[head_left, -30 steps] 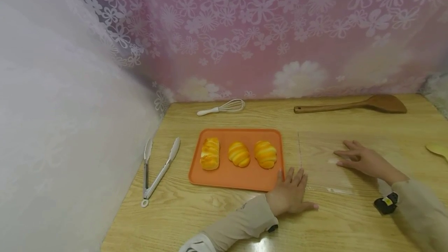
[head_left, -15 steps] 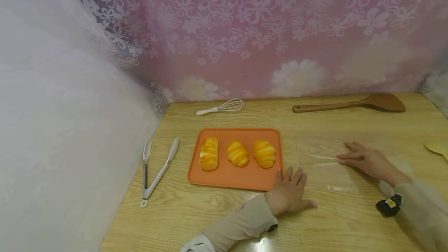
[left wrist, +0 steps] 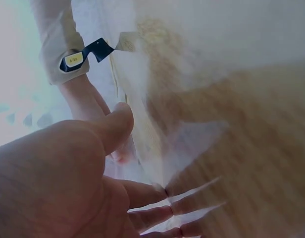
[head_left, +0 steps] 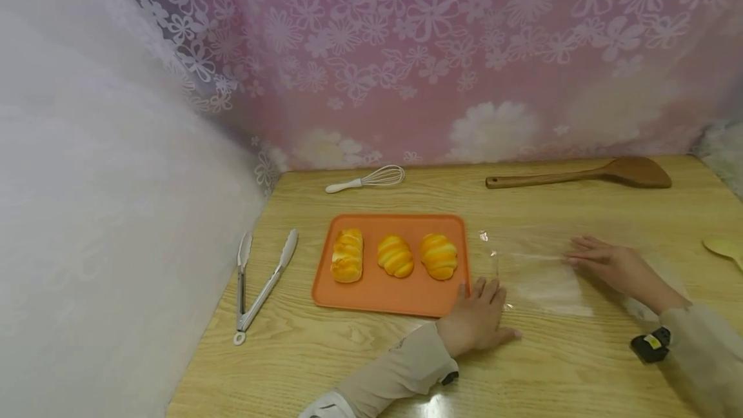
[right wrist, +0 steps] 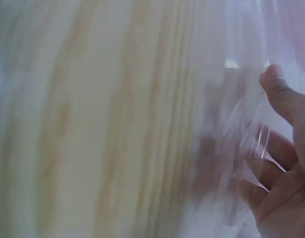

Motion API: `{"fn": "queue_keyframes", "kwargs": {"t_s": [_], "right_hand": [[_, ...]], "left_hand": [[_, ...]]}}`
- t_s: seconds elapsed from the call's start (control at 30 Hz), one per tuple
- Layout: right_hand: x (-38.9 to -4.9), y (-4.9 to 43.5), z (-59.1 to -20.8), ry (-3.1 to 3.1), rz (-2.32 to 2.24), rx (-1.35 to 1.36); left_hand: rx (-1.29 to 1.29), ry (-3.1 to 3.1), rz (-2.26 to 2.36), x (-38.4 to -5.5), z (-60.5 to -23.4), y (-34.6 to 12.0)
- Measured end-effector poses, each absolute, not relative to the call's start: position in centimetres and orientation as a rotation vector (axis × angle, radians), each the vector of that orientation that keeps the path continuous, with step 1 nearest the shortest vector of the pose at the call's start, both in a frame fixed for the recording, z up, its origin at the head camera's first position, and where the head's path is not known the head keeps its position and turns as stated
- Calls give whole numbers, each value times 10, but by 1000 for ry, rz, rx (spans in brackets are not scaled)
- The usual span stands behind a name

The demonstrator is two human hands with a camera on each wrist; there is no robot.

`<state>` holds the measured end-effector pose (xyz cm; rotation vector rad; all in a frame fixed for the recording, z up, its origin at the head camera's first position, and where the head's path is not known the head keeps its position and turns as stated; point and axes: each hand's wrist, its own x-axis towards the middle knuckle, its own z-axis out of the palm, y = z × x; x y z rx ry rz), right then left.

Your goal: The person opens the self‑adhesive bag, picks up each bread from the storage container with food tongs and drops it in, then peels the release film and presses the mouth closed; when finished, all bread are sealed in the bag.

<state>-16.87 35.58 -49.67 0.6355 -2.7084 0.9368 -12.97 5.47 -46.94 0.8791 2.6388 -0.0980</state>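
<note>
My left hand point(head_left: 475, 320) rests palm down with spread fingers, between the orange tray and a flat piece of thin clear plastic. Its fingertips lie at the tray's right front corner and the plastic's left edge. The clear plastic point(head_left: 540, 269), like a flat bag or film, is spread over the wood and catches light in creases. On its right part lies my right hand point(head_left: 615, 266), fingers extended to the left. In the right wrist view the thumb point(right wrist: 275, 79) stands apart from the fingers, and the plastic overlaps the fingertips.
The orange tray point(head_left: 371, 298) bears three pastry-shaped breads point(head_left: 395, 255). Open metal tongs point(head_left: 261, 302) lie left of it. A small white whisk point(head_left: 371, 178) and a wooden turner point(head_left: 580, 176) lie along the back, and a yellow utensil point(head_left: 722, 248) at the right edge.
My right hand has shifted slightly right, after its fingertips drew together on the plastic. The plastic's left edge has creased and shows new glints. My left hand stays almost in place.
</note>
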Motion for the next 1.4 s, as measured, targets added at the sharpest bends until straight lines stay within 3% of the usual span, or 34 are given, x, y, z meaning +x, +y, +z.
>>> {"fn": "queue_keyframes", "kwargs": {"t_s": [0.37,0.63,0.93,1.4], "right_hand": [[-162,360,-496,-2555,1051,752],[-163,360,-496,-2729,988,473],[-164,356,-497,-2670,1003,540],[-155,360,-495,-2651,1291,322]], "left_hand": [[887,2663,-26,-130,-468,53],[928,2766,27,-131,-468,54],[900,2706,-31,-132,-469,56],[870,2720,51,-136,-467,54]]}}
